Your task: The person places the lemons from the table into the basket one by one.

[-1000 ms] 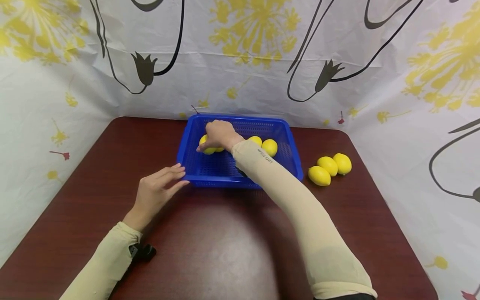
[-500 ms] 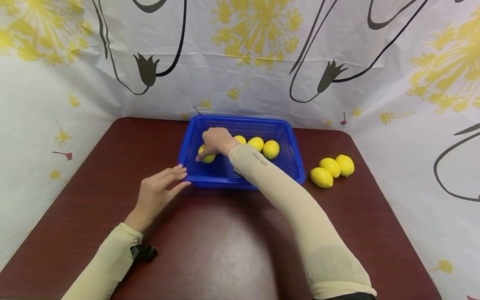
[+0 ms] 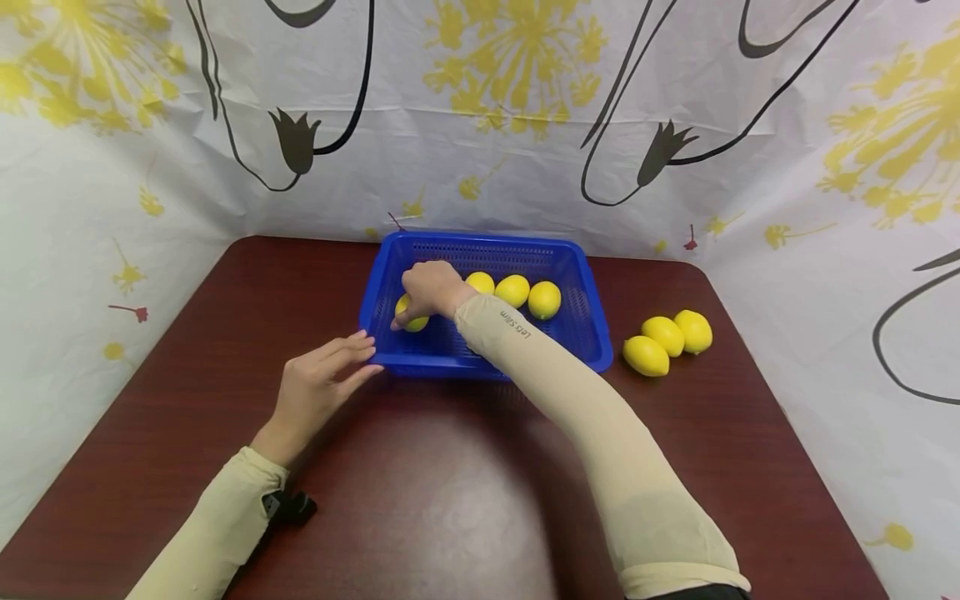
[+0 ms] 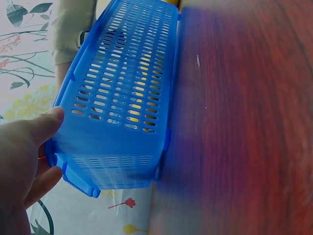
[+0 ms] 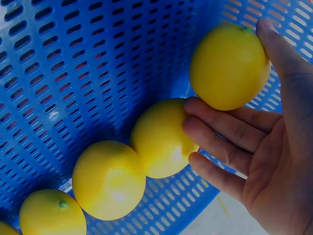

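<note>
A blue plastic basket (image 3: 442, 362) with slotted walls stands at the back of the table. My left hand (image 3: 318, 387) holds its front left corner; in the left wrist view the thumb (image 4: 46, 122) lies on one side of the rim and fingers on the other. Inside the basket, my right hand (image 3: 433, 287) grips a yellow lemon (image 3: 412, 317) near the left wall. The right wrist view has this lemon (image 5: 229, 67) between thumb and fingers. Beside it several lemons lie in a row along the back wall, the nearest lemon (image 5: 164, 138) right at the fingertips.
On the table right of the basket, three lemons (image 3: 662, 336) lie close together. A white cloth (image 3: 480, 192) with yellow and dark flower prints hangs behind and beside the dark red table (image 3: 420, 492). The right forearm crosses over the basket's front rim.
My right hand has moved slightly toward the basket's front left with its lemon, and another lemon now shows beside the wrist. My left hand keeps its place at the corner.
</note>
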Available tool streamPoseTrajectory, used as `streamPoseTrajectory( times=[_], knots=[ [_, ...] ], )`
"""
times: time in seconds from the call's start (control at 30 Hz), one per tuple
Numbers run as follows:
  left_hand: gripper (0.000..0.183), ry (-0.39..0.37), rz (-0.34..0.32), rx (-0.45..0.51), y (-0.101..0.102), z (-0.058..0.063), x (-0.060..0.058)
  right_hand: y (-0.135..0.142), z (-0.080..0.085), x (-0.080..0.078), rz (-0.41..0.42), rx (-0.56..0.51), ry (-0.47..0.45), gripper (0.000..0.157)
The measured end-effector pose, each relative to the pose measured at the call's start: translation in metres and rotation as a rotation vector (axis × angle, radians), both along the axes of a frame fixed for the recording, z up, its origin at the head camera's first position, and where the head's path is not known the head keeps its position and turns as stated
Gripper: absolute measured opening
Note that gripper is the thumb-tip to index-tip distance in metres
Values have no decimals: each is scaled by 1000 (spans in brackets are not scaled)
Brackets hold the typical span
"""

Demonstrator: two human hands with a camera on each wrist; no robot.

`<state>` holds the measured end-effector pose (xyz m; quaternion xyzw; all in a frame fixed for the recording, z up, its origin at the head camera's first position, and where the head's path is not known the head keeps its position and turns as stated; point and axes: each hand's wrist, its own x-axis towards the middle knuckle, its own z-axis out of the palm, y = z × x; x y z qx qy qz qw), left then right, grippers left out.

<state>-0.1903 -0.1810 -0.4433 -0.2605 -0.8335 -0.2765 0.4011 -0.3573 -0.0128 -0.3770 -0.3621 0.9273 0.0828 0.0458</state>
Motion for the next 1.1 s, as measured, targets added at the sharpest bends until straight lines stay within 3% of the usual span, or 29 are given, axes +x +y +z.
streamPoseTrajectory(
  times=[1.1],
  knots=[
    [48,2,17,-27,1,1,0,1,-11,-2,8,29,43,66]
  ],
)
